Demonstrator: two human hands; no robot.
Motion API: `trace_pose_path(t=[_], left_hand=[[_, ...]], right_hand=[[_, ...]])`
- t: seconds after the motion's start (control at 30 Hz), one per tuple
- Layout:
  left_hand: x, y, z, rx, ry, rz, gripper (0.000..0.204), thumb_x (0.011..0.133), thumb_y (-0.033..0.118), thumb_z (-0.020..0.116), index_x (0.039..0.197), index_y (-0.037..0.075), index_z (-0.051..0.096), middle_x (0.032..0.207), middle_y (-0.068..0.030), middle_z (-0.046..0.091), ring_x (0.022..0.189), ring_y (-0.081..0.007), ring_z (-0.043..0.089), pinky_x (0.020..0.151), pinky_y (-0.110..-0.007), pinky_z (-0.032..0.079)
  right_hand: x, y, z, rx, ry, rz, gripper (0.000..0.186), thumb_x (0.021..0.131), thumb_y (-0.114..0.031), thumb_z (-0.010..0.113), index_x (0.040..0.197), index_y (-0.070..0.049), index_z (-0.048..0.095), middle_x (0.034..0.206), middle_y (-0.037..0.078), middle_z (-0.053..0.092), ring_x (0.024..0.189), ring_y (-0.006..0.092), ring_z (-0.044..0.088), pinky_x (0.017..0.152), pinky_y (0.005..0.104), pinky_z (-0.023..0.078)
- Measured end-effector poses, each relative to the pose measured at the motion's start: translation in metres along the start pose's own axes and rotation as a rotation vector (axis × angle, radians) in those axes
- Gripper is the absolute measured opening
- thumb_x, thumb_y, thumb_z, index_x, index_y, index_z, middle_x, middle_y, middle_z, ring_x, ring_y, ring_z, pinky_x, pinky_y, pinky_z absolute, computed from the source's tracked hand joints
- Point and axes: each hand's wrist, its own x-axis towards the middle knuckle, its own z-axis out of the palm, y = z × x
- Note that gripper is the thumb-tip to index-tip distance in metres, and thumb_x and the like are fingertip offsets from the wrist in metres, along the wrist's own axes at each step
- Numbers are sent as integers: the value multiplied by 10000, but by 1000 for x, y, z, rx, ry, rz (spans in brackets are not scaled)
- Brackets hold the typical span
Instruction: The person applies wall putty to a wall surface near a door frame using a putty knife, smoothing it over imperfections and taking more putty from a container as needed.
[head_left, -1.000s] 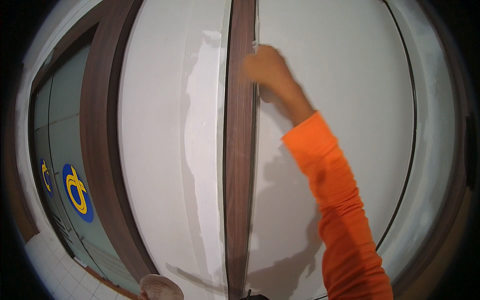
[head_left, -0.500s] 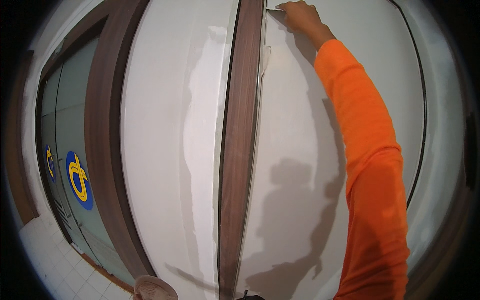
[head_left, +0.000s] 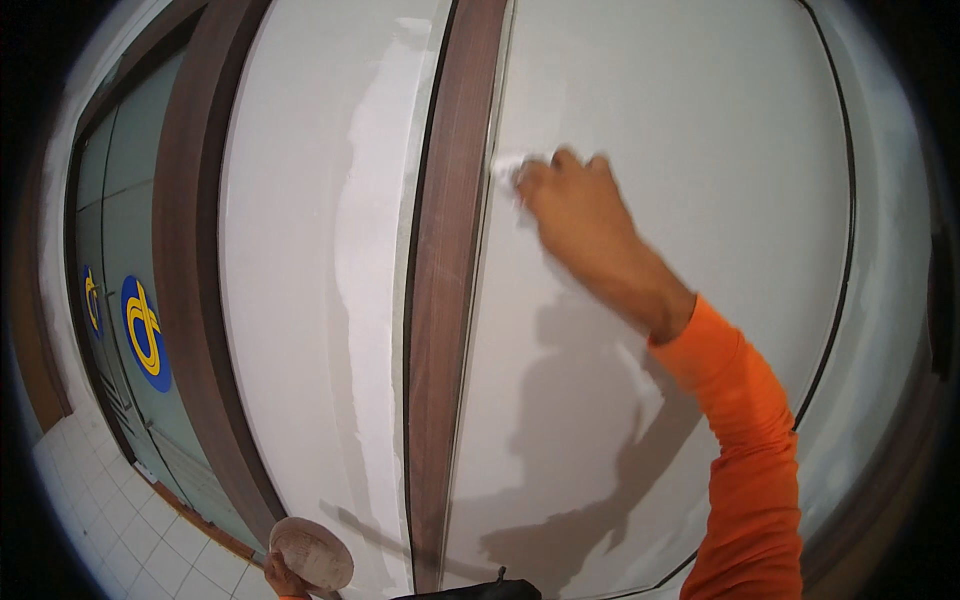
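Observation:
My right hand (head_left: 580, 210), in an orange sleeve, is closed against the pale wall panel (head_left: 680, 150) just right of the brown wooden strip (head_left: 445, 300). Its fingertips pinch a thin whitish thing (head_left: 508, 168) that is blurred and partly hidden; I cannot make out its kind. At the bottom left, my left hand (head_left: 282, 577) grips the edge of a round brownish disc (head_left: 312, 553) with whitish smears on its face. Left of the strip, the other panel (head_left: 285, 200) bears a ragged white band of coating (head_left: 375, 250) along its edge.
A greenish glass door (head_left: 130, 250) with round blue-and-yellow emblems stands at the left in a dark wooden frame (head_left: 195, 250). White floor tiles (head_left: 140, 540) lie below it. A dark groove (head_left: 850, 200) borders the right panel. Something black (head_left: 480, 590) shows at the bottom edge.
My right hand has moved down the panel along the wooden strip, with its elbow lower. A small raised flake beside the strip no longer shows. My left hand has come into view with the disc.

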Motion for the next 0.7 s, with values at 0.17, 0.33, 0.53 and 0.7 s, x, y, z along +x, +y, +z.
trace_pose_path(t=[0.17, 0.33, 0.53, 0.7], left_hand=[[-6, -31, 2, 36, -41, -19, 558, 1014, 479, 475, 1107, -50, 625, 982, -133, 675, 856, -236, 670, 734, -359, 563], [-33, 7, 20, -10, 132, -79, 443, 1021, 376, 465, 964, -34, 621, 925, -112, 639, 879, -218, 623, 769, -368, 520], [-32, 10, -21, 2, 139, -230, 522, 990, 402, 518, 1215, -65, 583, 1139, -178, 636, 996, -284, 632, 839, -415, 547], [-30, 24, -28, 19, 190, -356, 529, 974, 370, 531, 1266, -69, 560, 1200, -198, 611, 1020, -317, 623, 834, -457, 560]], right_hand=[[-94, -66, -14, 43, -213, -331, 116, 871, -97, 615, 961, -77, 685, 965, 77, 631, 844, 200, 583, 697, 348, 437], [-105, -61, -13, 492, -187, -99, 148, 868, -112, 597, 983, -53, 670, 937, 118, 652, 863, 284, 624, 743, 418, 483], [55, 61, -34, 542, 177, 468, 281, 864, -164, 517, 1028, 24, 646, 955, 231, 682, 868, 406, 658, 813, 449, 524], [160, 98, -14, 184, 188, 608, 356, 845, -140, 528, 1126, 41, 652, 1058, 228, 680, 1013, 412, 632, 880, 466, 516]])
